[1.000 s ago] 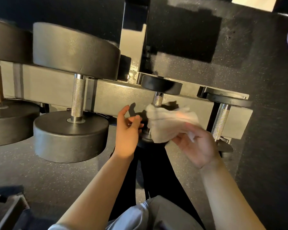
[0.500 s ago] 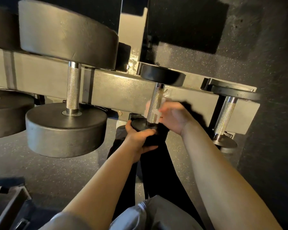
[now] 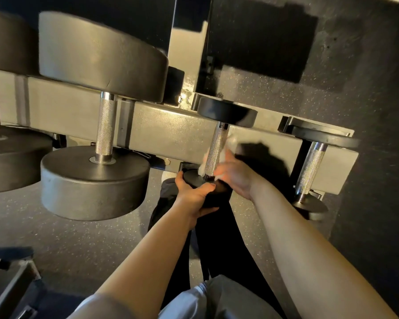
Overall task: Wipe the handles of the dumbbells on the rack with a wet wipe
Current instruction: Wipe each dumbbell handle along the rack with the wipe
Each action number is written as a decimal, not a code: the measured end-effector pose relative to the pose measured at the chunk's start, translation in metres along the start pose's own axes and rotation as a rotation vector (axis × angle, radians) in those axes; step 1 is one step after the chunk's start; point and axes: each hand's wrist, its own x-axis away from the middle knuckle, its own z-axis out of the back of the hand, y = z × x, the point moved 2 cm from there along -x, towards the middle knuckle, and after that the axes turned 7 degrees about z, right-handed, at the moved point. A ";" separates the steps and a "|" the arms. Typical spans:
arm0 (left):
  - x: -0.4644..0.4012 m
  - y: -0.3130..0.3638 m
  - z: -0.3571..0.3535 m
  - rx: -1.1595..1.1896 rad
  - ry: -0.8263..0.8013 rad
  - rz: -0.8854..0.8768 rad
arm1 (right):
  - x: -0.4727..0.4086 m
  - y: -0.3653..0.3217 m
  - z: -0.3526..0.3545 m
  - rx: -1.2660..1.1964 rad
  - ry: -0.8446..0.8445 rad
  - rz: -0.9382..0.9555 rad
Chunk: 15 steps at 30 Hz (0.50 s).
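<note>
Gripping near head of small dumbbell [image 3: 195,180], left hand [image 3: 194,196]; right hand [image 3: 235,178] wraps wet wipe [image 3: 204,165] around knurled handle [image 3: 215,150], rack [image 3: 171,132] behind.

You have nothing to read here: no number, brand or label shows on the big dumbbell [image 3: 95,183], the small dumbbell [image 3: 226,111] or the one at the far right [image 3: 309,171]. The grey rack [image 3: 171,134] carries no sign or sticker that you could make out, and the floor [image 3: 67,238] is bare of any print too.
</note>
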 end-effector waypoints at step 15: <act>-0.005 0.001 0.003 0.006 0.000 0.008 | -0.011 -0.019 0.005 -0.048 0.360 0.188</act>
